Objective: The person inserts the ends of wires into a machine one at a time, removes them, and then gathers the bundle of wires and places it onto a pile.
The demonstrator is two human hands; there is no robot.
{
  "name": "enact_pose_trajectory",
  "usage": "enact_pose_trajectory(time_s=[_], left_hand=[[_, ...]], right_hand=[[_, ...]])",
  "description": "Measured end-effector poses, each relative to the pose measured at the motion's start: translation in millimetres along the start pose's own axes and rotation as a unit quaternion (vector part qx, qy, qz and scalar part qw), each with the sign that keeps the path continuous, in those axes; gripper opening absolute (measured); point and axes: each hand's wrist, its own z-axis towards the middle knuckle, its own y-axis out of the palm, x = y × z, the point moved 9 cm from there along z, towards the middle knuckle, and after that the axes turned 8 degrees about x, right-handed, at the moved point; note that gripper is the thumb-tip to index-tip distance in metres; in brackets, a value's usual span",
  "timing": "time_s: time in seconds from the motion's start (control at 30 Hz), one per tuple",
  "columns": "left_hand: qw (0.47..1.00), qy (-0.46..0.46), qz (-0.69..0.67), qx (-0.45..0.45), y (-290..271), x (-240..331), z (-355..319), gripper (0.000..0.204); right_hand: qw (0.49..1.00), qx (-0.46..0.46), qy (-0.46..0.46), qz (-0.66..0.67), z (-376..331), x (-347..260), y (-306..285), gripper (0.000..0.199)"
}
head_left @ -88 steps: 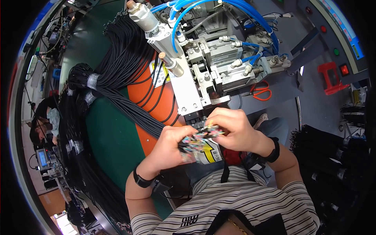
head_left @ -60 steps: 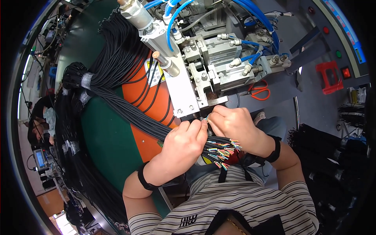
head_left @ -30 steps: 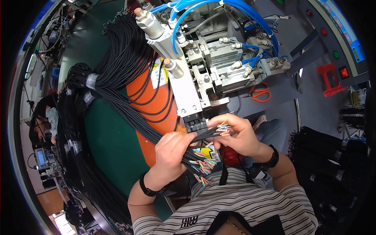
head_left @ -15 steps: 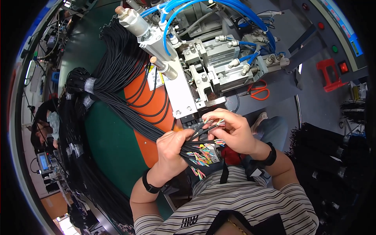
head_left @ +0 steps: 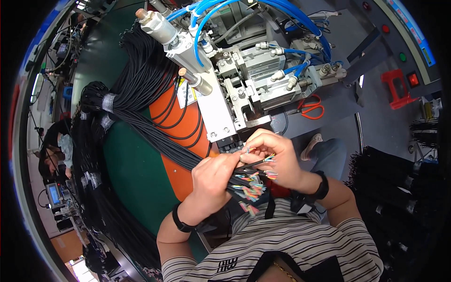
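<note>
My left hand (head_left: pixel 212 179) is wrapped round a bundle of black cables (head_left: pixel 162 141) near their ends. Below its fingers, stripped coloured wire ends (head_left: pixel 252 188) fan out, slightly blurred. The fingers of my right hand (head_left: pixel 278 157) pinch the coloured wires of one cable, right at the left hand's fingertips. A second black cable (head_left: pixel 252 164) sticks out toward the right palm with its wires spread. Just beyond both hands stands a metal machine (head_left: pixel 218 113) with pneumatic cylinders and blue air hoses.
Red-handled scissors (head_left: pixel 311 108) lie right of the machine. The cables cross an orange mat (head_left: pixel 174 174) on the green table (head_left: pixel 124 160). Dark cable bundles (head_left: pixel 399 183) hang at the right, near a red stool (head_left: pixel 395 89). Another person (head_left: pixel 58 145) is at far left.
My left hand has shifted right with the cable bundle, closing up to my right hand's fingertips. The fanned wire ends have moved right too.
</note>
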Motion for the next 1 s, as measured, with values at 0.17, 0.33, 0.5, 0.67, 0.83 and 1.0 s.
enact_pose_trajectory(time_s=[0.17, 0.33, 0.5, 0.67, 0.83, 1.0], left_hand=[[0.999, -0.008, 0.035, 0.005, -3, -3, -3, 0.034], [1.000, 0.006, 0.011, -0.024, 0, -2, -6, 0.034], [0.999, 0.026, 0.015, -0.036, 2, 1, -3, 0.034], [0.998, 0.024, 0.025, -0.055, 5, 1, -3, 0.034], [0.998, 0.016, 0.002, -0.057, 4, -1, -2, 0.034], [0.992, -0.028, -0.102, -0.075, -6, -13, 6, 0.033]], right_hand=[[0.935, 0.092, -0.259, -0.222, -15, -41, 15, 0.033], [0.942, 0.041, -0.239, -0.233, -17, -39, 0, 0.020], [0.968, -0.018, 0.192, 0.158, -6, 20, -9, 0.019], [0.943, -0.042, 0.270, 0.191, -10, 29, -7, 0.020], [0.908, -0.045, 0.297, 0.292, -14, 42, -4, 0.020], [0.887, -0.085, 0.311, 0.330, -12, 41, 2, 0.019]])
